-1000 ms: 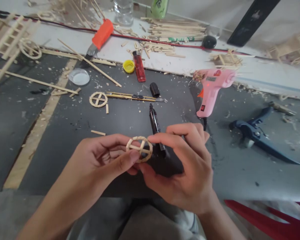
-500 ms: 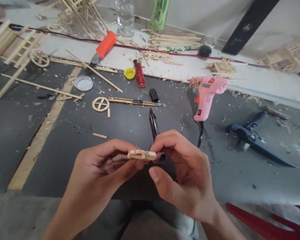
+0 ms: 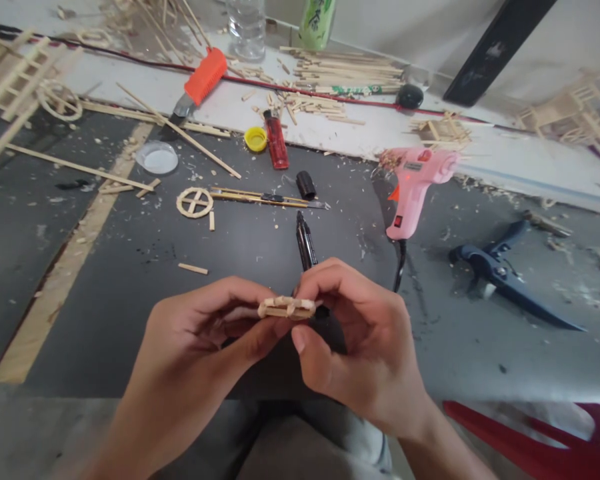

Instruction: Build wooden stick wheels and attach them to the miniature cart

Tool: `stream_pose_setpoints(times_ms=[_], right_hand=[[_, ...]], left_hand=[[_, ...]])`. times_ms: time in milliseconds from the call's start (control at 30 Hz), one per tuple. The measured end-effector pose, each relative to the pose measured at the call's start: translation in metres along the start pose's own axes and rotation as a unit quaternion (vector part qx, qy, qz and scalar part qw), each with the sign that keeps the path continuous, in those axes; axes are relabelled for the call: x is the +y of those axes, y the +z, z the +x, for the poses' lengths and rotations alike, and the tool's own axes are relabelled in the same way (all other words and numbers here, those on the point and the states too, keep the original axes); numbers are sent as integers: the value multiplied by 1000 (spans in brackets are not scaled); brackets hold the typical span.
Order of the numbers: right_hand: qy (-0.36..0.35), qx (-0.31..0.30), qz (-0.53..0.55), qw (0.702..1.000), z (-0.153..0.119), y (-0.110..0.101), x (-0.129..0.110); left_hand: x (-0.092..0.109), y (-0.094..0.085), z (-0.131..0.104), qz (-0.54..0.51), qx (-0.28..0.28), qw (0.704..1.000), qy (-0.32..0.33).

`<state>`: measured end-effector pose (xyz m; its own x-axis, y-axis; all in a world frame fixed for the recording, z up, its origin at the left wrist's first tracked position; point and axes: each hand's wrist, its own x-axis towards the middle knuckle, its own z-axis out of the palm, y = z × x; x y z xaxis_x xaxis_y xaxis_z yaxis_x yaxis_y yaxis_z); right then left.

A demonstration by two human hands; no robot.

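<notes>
Between the fingers and thumb of my left hand (image 3: 215, 333) is a small wooden wheel (image 3: 286, 308) pieced together from bits of stick and seen edge-on. My right hand (image 3: 355, 327) closes on the wheel's right end, its index finger behind the rim and its thumb just below. Beyond the hands lies an uncapped black marker (image 3: 306, 243), its lower part hidden by my right fingers. The marker's cap (image 3: 306, 185) sits farther back. A flat spoked wooden wheel (image 3: 195, 202) rests left of a slim craft knife (image 3: 270, 198).
A pink glue gun (image 3: 414, 183) and dark blue cutters (image 3: 510, 273) lie to the right. Farther back are a red lighter (image 3: 277, 141), a yellow cap (image 3: 255, 139), an orange-handled utility knife (image 3: 205, 77) and piled sticks (image 3: 347, 70). Wooden models (image 3: 20, 77) stand at the left.
My right thumb has come up closer to the wheel, and the right hand has shifted slightly left. The wheel has turned a little in the fingers. The view has shifted slightly.
</notes>
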<state>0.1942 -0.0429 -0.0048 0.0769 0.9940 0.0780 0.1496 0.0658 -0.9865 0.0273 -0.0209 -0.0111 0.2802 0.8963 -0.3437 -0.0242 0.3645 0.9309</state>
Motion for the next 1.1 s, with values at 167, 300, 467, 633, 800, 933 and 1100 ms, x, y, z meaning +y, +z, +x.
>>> stream_pose_setpoints(times_ms=[167,300,467,633,800,933,1100], right_hand=[[89,-15,104,990,-4,-4,4],[98,-3,125,987,-7,-9,9],[97,4,135,986,-6,-10,10],[118,5,170,978,-4,-10,10],[148,8,204,968,-1,-9,11],[171,14,205,964,2,-9,11],[191,21,207,959,5,-9,11]], left_hand=[[-8,0,-3,-4,21,999,40],[-7,4,-5,-33,28,999,33],[-4,8,-4,-10,58,998,9],[-9,5,-3,-38,52,998,19],[-9,7,-3,-30,57,998,14],[-6,9,-2,-10,65,998,2],[-8,6,0,7,35,999,14]])
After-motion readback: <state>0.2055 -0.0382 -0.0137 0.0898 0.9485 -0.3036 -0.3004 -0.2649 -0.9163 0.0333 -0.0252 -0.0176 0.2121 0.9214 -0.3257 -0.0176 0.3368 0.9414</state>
